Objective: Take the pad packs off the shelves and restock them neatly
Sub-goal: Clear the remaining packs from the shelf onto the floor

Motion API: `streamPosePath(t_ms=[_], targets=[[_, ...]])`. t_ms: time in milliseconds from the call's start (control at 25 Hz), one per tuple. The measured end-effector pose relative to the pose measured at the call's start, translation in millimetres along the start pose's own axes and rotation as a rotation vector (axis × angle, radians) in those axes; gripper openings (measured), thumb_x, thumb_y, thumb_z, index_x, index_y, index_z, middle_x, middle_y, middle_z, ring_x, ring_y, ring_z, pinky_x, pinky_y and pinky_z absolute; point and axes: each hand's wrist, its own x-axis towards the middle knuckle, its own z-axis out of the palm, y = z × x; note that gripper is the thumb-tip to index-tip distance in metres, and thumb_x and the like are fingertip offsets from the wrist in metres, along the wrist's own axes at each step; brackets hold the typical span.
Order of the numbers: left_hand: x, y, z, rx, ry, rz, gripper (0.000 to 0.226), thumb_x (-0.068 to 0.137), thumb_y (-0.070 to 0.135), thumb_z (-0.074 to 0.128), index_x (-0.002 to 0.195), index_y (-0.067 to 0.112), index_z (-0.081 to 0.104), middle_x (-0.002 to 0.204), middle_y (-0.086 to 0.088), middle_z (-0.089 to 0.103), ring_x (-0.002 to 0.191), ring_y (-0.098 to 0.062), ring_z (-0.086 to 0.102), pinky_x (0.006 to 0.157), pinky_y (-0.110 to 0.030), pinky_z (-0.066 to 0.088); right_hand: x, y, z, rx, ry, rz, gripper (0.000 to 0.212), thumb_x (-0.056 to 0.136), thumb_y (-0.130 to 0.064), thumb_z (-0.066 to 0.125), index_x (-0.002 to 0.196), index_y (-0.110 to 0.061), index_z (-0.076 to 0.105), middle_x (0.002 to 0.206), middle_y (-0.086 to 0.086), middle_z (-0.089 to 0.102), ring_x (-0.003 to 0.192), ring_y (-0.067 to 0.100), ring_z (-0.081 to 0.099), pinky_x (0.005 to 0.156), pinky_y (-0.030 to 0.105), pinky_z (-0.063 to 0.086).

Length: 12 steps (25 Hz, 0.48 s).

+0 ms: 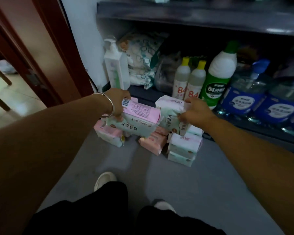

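Shoes (105, 181) nearest; L hand (116, 102) grip clamps two stacked pad packs (139, 119), R hand (196, 111) pinches another pack (170, 112). Floor pile (183, 148) w/ several packs left; restocking unfinished.

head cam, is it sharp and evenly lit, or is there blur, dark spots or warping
Head view: dim overall, the shelf recess nearly black behind the bottles; soft motion blur smears the shelf edge and labels, though print on the pad packs in the left hand and right hand stays readable; wide-angle bending curves the door frame and stretches both forearms.
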Motion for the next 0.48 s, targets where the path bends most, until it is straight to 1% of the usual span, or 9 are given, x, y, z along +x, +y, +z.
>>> streamPosePath(t_ms=[160, 320, 400, 480], targets=[[-11.6, 6.5, 32.4, 0.066, -0.054, 0.049, 0.059, 0.059, 0.009, 0.084, 0.110, 0.016, 0.056, 0.115, -0.008, 0.061, 0.104, -0.026, 0.055, 0.083, -0.028, 0.042, -33.7, 28.6, 12.7, 0.011, -0.059, 0.040, 0.070, 0.073, -0.006, 0.074, 0.135, -0.006, 0.044, 0.133, 0.014, 0.048, 0.119, 0.027, 0.050, 0.087, 0.026, 0.042], [-17.7, 10.7, 59.6, 0.077, -0.114, 0.097, 0.057, 0.058, 0.004, 0.083, 0.106, 0.018, 0.056, 0.115, -0.008, 0.061, 0.102, -0.027, 0.056, 0.084, -0.031, 0.045, -64.4, 57.9, 30.3, 0.013, -0.100, 0.065, 0.056, 0.070, -0.008, 0.076, 0.121, -0.006, 0.053, 0.121, 0.011, 0.055, 0.107, 0.025, 0.055, 0.084, 0.030, 0.048], [-14.4, 10.9, 73.3, 0.064, -0.120, 0.115, 0.060, 0.056, 0.002, 0.084, 0.108, 0.017, 0.057, 0.115, -0.008, 0.061, 0.102, -0.027, 0.056, 0.084, -0.032, 0.045, -69.3, 74.0, 44.3, 0.008, -0.113, 0.091, 0.057, 0.069, -0.008, 0.077, 0.120, -0.008, 0.051, 0.120, 0.008, 0.052, 0.107, 0.023, 0.053, 0.081, 0.031, 0.048], [-9.5, 10.2, 88.6, 0.041, -0.138, 0.124, 0.061, 0.054, 0.001, 0.085, 0.106, 0.017, 0.057, 0.113, -0.007, 0.061, 0.099, -0.025, 0.055, 0.080, -0.029, 0.044, -71.0, 91.0, 63.4, -0.002, -0.118, 0.114, 0.060, 0.068, -0.009, 0.078, 0.121, -0.008, 0.049, 0.121, 0.008, 0.047, 0.111, 0.024, 0.051, 0.084, 0.033, 0.050]])
